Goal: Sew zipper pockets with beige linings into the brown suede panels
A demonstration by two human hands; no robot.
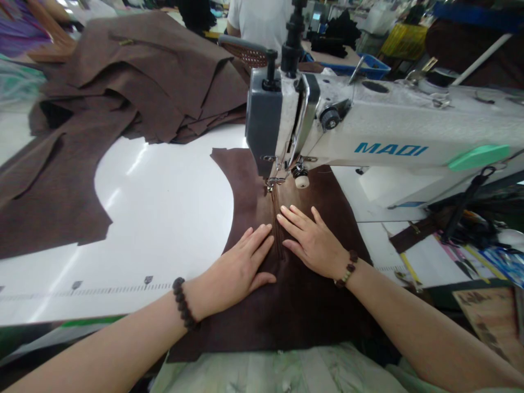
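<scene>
A dark brown leather-like panel (311, 305) lies flat under the presser foot (270, 185) of a sewing machine (385, 125). Down its middle runs a narrow strip that looks like a zipper (277, 234), leading up to the foot. My left hand (241, 265) rests on the panel just left of this strip, fingers stretched forward and thumb out to the side. On the strip's other side lies my right hand (311, 240), palm down with its fingers spread. Both hands press on the panel without gripping it. The needle's tip is too small to make out.
More brown panels (155, 71) are heaped at the back left, one reaching down the left side of the white table (172, 202). Pens, a brown strap (413, 232) and other small tools lie at the right. Behind the machine, a person in a white shirt (260, 24) is partly visible.
</scene>
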